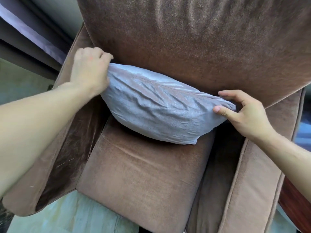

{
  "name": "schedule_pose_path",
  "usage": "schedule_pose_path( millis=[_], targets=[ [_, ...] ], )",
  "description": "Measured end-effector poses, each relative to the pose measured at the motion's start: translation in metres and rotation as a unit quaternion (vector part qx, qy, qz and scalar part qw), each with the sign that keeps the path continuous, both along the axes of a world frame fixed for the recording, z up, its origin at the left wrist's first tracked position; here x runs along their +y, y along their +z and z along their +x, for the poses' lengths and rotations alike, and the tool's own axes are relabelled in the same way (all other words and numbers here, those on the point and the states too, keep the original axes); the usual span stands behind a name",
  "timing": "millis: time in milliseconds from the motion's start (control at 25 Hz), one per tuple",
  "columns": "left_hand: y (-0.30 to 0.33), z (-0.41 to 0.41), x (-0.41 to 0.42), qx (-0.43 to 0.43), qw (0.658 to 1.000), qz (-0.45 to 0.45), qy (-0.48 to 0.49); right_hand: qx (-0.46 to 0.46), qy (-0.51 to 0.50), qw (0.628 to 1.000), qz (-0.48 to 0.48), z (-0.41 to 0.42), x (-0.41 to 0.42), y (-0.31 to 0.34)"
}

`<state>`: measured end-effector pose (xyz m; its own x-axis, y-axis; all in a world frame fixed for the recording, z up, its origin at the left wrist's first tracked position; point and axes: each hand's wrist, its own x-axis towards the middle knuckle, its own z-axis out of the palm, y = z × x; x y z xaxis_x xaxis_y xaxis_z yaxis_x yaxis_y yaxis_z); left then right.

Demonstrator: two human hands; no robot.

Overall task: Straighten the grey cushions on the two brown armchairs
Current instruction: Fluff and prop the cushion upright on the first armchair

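Note:
A grey velvet cushion (pixel 156 106) leans against the backrest of a brown armchair (pixel 144 179), its lower edge on the seat and its top edge tilted down to the right. My left hand (pixel 89 69) grips the cushion's upper left corner. At the cushion's right corner my right hand (pixel 244 115) pinches the fabric between thumb and fingers. Only one armchair is in view.
The armchair's padded arms flank the seat at left (pixel 55 148) and right (pixel 257 182). Dark curtains (pixel 33 31) hang at the upper left. Pale green floor (pixel 67 219) shows in front of the chair. A reddish wooden surface (pixel 292 202) edges in at the lower right.

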<state>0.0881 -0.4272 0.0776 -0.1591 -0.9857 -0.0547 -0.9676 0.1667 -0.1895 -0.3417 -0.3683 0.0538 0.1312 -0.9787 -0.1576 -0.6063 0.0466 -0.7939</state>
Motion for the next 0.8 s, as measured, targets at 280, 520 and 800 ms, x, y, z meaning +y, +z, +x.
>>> schedule_pose_path(
  millis=[280,520,800],
  targets=[
    [0.002,-0.227,0.036,0.284,0.915,0.087,-0.273,-0.122,-0.102,0.980,0.121,-0.004,0.046,-0.024],
    [-0.021,-0.276,0.020,0.246,0.912,0.215,-0.246,-0.098,-0.247,0.940,0.215,0.010,0.069,-0.100],
    [-0.020,-0.253,0.024,0.331,0.912,0.143,-0.196,0.091,-0.080,0.924,0.363,0.042,0.098,-0.210]
  ],
)
